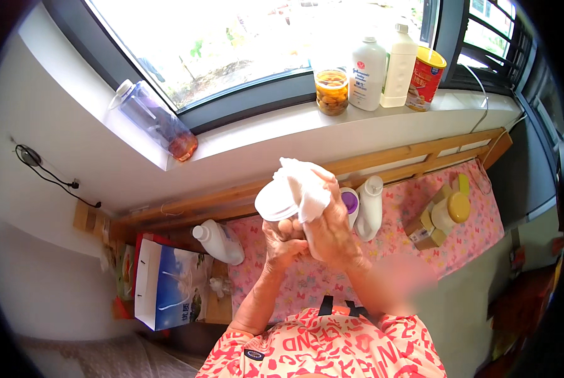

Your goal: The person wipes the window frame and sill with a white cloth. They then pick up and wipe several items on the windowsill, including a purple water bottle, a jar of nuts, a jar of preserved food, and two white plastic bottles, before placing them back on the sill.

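My left hand point(281, 244) is closed around the lower part of a container with a round white lid point(274, 203). Its body is mostly hidden behind my fingers. A crumpled white cloth point(308, 191) lies against the lid's right side, with my right hand point(333, 233) closed on it. Both hands are close together above a pink patterned cloth point(257, 280). Just past my right hand are a container with a purple top point(349, 201) and a white bottle point(371, 211). Another white bottle point(220, 242) leans on its side to the left of my left forearm.
On the sill stand a jar of yellowish pieces point(332, 93), a white powder bottle point(367, 75), a cream bottle point(398, 69) and a red can point(426, 82). A clear jug point(156, 120) is at left. A yellow-lidded container point(451, 211) and paper bag point(168, 286) flank me.
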Action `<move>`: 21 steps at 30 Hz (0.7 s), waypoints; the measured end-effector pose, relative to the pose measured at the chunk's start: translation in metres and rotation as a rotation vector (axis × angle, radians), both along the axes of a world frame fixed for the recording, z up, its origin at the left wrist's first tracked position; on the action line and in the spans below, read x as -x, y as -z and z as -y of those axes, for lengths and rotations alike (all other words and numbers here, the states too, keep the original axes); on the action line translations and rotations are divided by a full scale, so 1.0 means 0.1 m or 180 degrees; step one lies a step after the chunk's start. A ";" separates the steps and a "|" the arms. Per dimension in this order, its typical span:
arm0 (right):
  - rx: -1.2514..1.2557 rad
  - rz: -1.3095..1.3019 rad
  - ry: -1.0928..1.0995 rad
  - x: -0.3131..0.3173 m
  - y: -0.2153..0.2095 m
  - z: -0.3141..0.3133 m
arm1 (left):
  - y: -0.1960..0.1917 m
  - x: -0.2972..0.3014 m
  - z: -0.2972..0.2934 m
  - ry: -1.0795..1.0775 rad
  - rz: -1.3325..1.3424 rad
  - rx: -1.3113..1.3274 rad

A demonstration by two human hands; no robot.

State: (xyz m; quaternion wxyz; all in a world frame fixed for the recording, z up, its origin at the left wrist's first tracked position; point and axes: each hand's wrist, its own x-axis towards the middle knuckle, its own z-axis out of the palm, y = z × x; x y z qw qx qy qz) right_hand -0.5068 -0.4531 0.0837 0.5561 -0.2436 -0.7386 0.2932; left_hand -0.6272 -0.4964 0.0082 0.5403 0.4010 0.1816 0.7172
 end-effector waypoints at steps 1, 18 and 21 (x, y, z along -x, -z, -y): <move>0.0324 -0.0152 -0.0303 -0.05 -0.09 -0.01 | 0.02 0.04 -0.01 0.0417 0.0041 -0.0260; 0.2081 -0.0345 -0.1595 -0.11 0.35 -0.30 | -0.20 -0.02 -0.04 -0.1255 -0.1567 -0.0214; 0.2476 -0.0447 -0.1289 -0.07 0.52 -0.24 | -0.28 0.02 -0.10 -0.1115 -0.1463 -0.0193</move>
